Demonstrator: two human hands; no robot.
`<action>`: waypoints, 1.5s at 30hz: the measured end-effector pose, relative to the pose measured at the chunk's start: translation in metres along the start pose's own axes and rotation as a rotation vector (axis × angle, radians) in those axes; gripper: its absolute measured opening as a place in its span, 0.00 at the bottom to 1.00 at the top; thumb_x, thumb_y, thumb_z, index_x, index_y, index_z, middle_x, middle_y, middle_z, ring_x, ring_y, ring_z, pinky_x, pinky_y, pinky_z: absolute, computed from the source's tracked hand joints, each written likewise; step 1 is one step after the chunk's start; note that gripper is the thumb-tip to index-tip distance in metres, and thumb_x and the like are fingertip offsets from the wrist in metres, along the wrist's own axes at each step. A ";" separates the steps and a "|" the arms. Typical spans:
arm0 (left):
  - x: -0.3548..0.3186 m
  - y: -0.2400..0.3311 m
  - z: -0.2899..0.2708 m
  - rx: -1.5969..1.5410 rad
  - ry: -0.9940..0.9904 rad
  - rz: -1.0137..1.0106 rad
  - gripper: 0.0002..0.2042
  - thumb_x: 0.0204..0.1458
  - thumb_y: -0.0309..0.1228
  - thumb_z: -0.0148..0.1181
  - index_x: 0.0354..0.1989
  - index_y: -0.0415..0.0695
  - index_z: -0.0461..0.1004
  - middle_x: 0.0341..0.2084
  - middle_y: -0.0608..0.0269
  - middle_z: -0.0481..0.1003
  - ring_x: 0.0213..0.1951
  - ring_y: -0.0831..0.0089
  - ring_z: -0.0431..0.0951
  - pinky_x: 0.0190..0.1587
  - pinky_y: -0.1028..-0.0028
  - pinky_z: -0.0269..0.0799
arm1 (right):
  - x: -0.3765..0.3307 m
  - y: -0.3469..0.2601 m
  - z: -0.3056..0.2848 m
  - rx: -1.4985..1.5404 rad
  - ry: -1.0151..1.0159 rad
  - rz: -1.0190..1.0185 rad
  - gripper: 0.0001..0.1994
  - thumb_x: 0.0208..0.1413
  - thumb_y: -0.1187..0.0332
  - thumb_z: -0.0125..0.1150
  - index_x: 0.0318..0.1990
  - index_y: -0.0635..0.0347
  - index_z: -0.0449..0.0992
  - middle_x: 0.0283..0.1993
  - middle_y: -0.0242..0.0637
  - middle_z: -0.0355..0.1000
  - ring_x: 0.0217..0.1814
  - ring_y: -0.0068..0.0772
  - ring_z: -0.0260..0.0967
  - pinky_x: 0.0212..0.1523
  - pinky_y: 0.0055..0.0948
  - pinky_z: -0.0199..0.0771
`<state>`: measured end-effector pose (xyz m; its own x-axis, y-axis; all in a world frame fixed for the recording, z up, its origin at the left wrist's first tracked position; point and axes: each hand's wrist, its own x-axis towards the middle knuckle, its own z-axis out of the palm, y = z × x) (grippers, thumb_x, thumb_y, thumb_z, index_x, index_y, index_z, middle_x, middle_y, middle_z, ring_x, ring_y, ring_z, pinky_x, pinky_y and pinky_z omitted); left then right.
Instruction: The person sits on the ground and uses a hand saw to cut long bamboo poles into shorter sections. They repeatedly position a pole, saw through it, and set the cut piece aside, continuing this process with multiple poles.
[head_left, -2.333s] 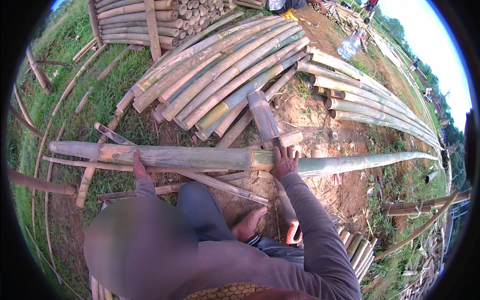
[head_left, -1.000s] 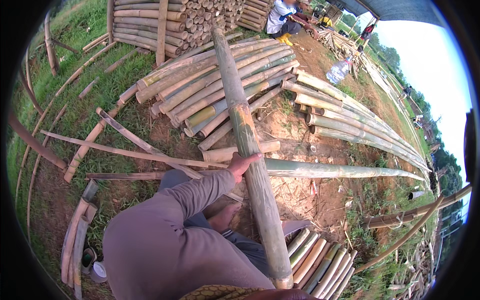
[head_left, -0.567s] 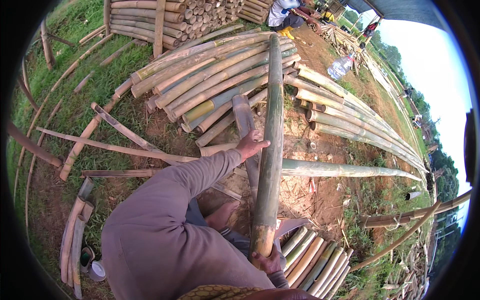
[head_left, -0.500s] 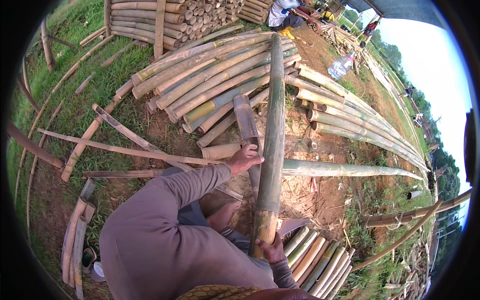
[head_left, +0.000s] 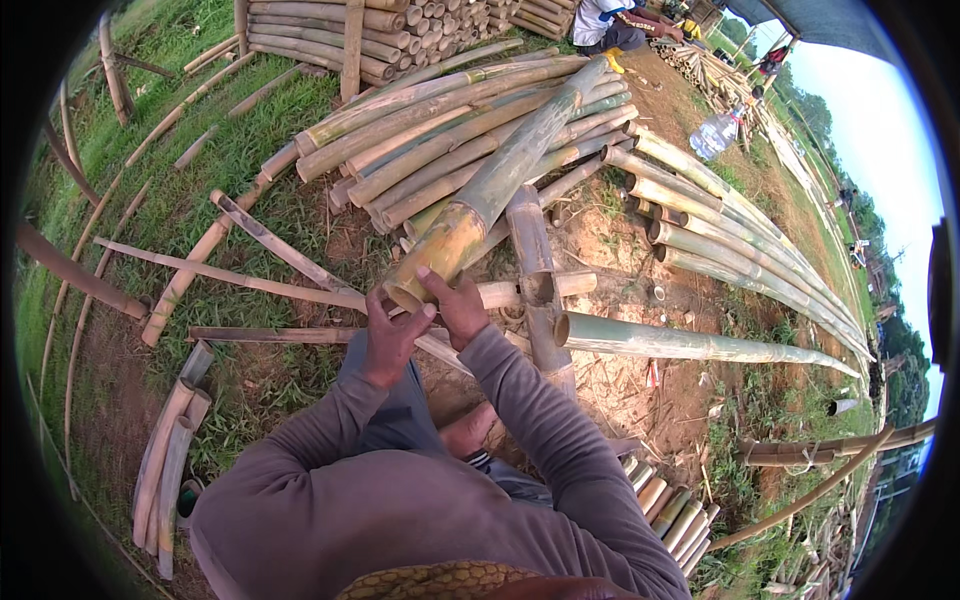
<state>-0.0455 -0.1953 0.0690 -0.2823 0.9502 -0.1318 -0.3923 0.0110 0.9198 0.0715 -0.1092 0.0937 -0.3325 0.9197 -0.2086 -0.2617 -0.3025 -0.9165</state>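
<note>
A thick green-and-tan bamboo pole point(head_left: 515, 165) slants from the middle toward the far right, its far part over a pile of bamboo. My left hand point(head_left: 392, 338) is closed at the left of its hollow near end, the thumb close to the rim. The fingers of my right hand point(head_left: 456, 308) wrap the right side of that same end. Just right of my hands stands a short bamboo piece point(head_left: 532, 245) with a dark opening in its side. Beyond it a long green bamboo pole point(head_left: 690, 340) lies toward the right.
Bamboo poles point(head_left: 400, 150) lie piled ahead, with more long poles point(head_left: 740, 240) at the right. Cut lengths point(head_left: 675, 510) lie at lower right. Split strips point(head_left: 240, 280) cross the grass at left. A person point(head_left: 605, 25) sits at the back near a clear plastic bottle point(head_left: 713, 135).
The pole's near end has swung left and away from my body. My right hand has come across with it, and my left hand has shifted from the pole's side to its end.
</note>
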 end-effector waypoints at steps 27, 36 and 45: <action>0.341 -0.026 -0.083 1.000 0.724 0.592 0.46 0.56 0.49 0.75 0.77 0.37 0.58 0.65 0.37 0.73 0.66 0.42 0.74 0.69 0.51 0.68 | -0.245 0.182 -0.175 -0.950 0.300 0.251 0.32 0.62 0.52 0.69 0.66 0.64 0.72 0.54 0.60 0.82 0.54 0.60 0.84 0.54 0.47 0.84; 0.110 -0.125 0.194 1.039 -0.953 0.618 0.46 0.47 0.55 0.78 0.71 0.44 0.67 0.59 0.43 0.76 0.60 0.44 0.77 0.65 0.50 0.71 | -0.300 0.197 -0.172 -0.937 0.396 0.285 0.29 0.63 0.50 0.67 0.62 0.65 0.75 0.53 0.57 0.82 0.58 0.60 0.80 0.59 0.50 0.80; 0.081 -0.175 0.328 1.695 -1.240 0.327 0.63 0.40 0.49 0.83 0.82 0.50 0.44 0.65 0.34 0.70 0.64 0.39 0.76 0.65 0.51 0.75 | -0.315 0.212 -0.183 -0.817 0.537 0.253 0.26 0.64 0.54 0.67 0.61 0.65 0.77 0.53 0.55 0.82 0.56 0.57 0.82 0.59 0.46 0.81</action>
<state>0.2876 -0.0182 0.0188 0.7002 0.6283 -0.3389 0.7136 -0.6312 0.3040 0.2867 -0.4174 -0.0969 0.2122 0.9043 -0.3703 0.5281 -0.4250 -0.7352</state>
